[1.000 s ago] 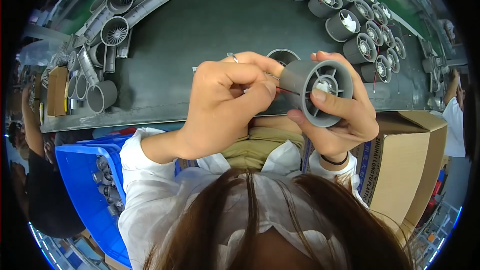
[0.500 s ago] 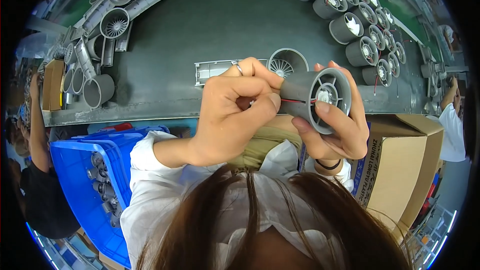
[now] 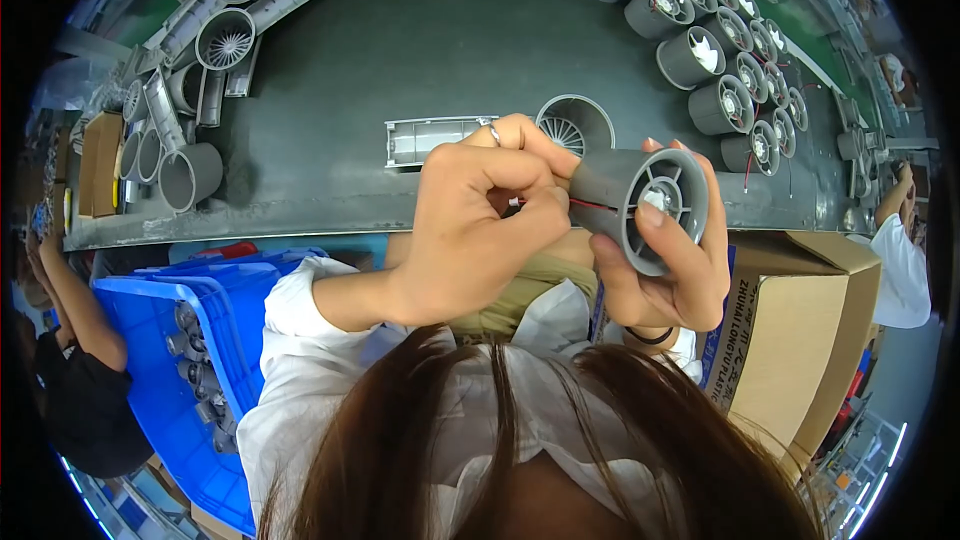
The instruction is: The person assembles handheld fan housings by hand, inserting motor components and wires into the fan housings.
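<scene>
My right hand (image 3: 682,285) is closed round a grey cylindrical fan housing (image 3: 603,178), tilted so its spoked end with a white centre faces right. The thumb presses near the hub. A thin red-and-black wire (image 3: 592,205) runs from the housing to my left hand (image 3: 480,225), whose thumb and forefinger pinch it. A small white connector (image 3: 516,202) shows between those fingers. The left fingertips also touch the housing's rim. Just beyond lies a grey part with a long trough-shaped arm (image 3: 432,144) and a round finned cup (image 3: 577,123), partly hidden by my hands.
Several wired fan housings (image 3: 722,105) stand in rows at the bench's right. Grey finned cups with trough arms (image 3: 226,40) are piled at the left. A blue bin (image 3: 150,360) of small grey parts sits below left, an open cardboard box (image 3: 800,340) below right. Other people work at both sides.
Both hands and the fan housing have shifted slightly right and down in the picture. The spoked end has tilted a little more toward me. The left hand still pinches the wire.
</scene>
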The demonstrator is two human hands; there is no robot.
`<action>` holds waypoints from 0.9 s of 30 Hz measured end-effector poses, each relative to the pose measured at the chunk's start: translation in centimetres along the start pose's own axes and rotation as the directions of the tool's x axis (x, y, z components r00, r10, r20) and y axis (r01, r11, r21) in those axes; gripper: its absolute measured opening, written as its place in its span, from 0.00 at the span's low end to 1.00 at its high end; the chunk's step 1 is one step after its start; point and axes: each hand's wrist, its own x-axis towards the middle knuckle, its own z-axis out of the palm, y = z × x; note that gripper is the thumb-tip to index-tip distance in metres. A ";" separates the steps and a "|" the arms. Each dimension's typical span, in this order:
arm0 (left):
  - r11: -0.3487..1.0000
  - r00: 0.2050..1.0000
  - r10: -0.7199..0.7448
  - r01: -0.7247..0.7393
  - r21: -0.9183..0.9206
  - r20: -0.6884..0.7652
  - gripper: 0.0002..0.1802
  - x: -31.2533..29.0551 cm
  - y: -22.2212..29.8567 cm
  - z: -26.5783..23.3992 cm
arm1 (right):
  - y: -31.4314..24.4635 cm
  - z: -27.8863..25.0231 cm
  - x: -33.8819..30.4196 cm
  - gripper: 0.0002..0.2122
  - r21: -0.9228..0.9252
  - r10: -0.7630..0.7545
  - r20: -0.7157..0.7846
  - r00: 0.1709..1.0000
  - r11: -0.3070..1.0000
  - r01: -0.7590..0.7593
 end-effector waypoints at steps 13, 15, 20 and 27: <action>0.977 0.993 0.096 -0.108 0.184 0.075 0.07 1.3 -0.9 -0.4 | -0.5 -1.0 0.5 0.21 -0.059 -0.003 0.181 0.983 0.998 0.014; 0.964 0.985 0.152 -0.166 0.208 0.084 0.07 1.3 -0.8 -0.5 | -0.7 -1.2 0.5 0.22 -0.062 0.002 0.211 0.978 0.998 0.012; 0.995 0.988 -0.043 0.056 -0.086 0.146 0.09 1.4 -0.5 -0.8 | -0.8 -1.1 -0.2 0.21 -0.066 0.074 0.179 0.981 0.996 -0.063; 0.966 0.986 -0.039 0.079 -0.245 0.164 0.11 1.3 -0.9 -1.7 | -0.7 -0.7 0.6 0.27 -0.005 0.118 0.124 0.985 0.993 -0.118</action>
